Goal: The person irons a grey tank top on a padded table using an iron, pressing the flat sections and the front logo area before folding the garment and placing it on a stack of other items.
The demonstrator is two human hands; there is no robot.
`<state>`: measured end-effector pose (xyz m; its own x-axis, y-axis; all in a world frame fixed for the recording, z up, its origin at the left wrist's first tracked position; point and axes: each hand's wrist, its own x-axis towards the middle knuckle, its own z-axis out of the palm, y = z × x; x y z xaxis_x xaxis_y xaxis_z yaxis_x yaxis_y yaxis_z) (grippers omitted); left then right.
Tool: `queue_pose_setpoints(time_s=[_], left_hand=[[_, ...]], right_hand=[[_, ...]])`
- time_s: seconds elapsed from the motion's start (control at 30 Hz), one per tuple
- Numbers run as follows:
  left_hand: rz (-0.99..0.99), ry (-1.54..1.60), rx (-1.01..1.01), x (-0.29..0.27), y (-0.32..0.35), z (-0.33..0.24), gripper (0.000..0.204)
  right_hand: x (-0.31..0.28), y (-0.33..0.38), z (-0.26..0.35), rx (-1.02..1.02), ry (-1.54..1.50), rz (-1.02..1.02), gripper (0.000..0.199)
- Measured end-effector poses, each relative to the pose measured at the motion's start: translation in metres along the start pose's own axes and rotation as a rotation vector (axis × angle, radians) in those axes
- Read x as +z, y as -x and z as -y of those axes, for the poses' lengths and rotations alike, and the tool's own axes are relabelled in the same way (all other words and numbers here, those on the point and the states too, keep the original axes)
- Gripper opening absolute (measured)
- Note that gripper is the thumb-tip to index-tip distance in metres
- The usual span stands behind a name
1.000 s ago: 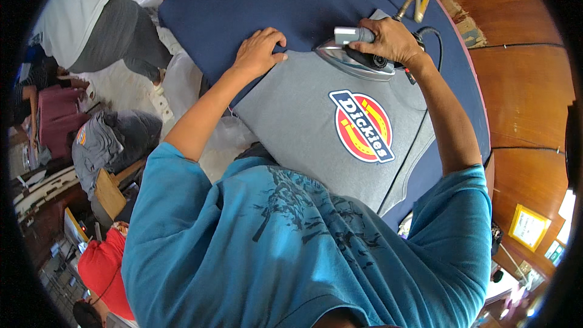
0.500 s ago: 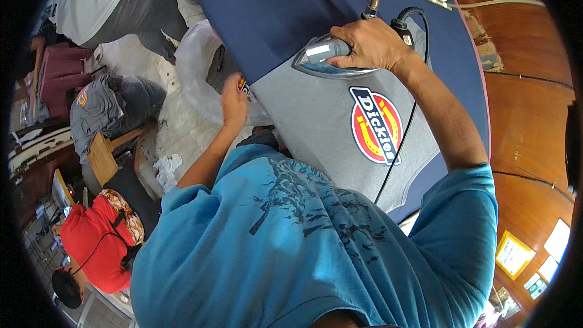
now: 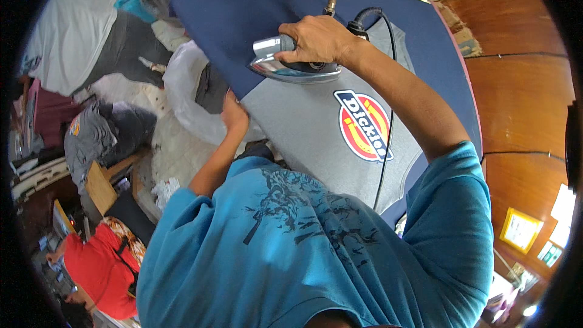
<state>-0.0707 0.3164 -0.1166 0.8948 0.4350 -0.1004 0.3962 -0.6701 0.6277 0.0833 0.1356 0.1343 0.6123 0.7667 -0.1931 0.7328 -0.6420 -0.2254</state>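
Gripping a grey-and-black steam iron (image 3: 297, 73) with a shiny metal base by its handle in the tightly curled right hand (image 3: 316, 39), at the far edge of a flat grey fabric garment (image 3: 291, 124) with a red, yellow and blue printed badge (image 3: 363, 127). Holding the left hand (image 3: 235, 113) beside the garment's left corner, at the edge of a desk (image 3: 243, 12) covered in dark blue cloth, near a translucent white plastic bag (image 3: 182, 85); cannot tell its grip or finger spread.
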Motion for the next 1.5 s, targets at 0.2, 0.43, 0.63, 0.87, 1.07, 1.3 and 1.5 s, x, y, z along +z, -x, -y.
queue_pose_setpoints(time_s=[0.2, 0.43, 0.63, 0.87, 1.07, 1.3, 1.5], left_hand=[[-0.327, 0.289, 0.586, -0.062, -0.013, -0.111, 0.043], [0.243, -0.36, 0.933, -0.001, -0.045, -0.202, 0.048], [0.211, -0.431, 0.869, 0.007, -0.056, -0.189, 0.05], [0.19, -0.458, 0.863, 0.007, -0.054, -0.189, 0.049], [0.222, -0.422, 0.841, 0.007, -0.056, -0.189, 0.049], [0.271, -0.444, 0.826, 0.006, -0.055, -0.195, 0.05], [0.306, -0.469, 0.837, 0.005, -0.057, -0.198, 0.05]], right_hand=[[-0.024, 0.047, -0.058, 0.466, -0.139, -0.2, 0.06], [0.002, 0.102, -0.136, 0.799, -0.086, -0.295, 0.06], [0.004, 0.106, -0.157, 0.886, -0.165, -0.298, 0.063], [-0.001, 0.106, -0.132, 0.766, -0.152, -0.197, 0.062], [0.003, 0.11, -0.135, 0.855, -0.257, -0.244, 0.057], [0.036, 0.142, -0.19, 1.02, -0.374, -0.516, 0.043], [0.015, 0.117, -0.234, 1.124, -0.522, -0.547, 0.052]])
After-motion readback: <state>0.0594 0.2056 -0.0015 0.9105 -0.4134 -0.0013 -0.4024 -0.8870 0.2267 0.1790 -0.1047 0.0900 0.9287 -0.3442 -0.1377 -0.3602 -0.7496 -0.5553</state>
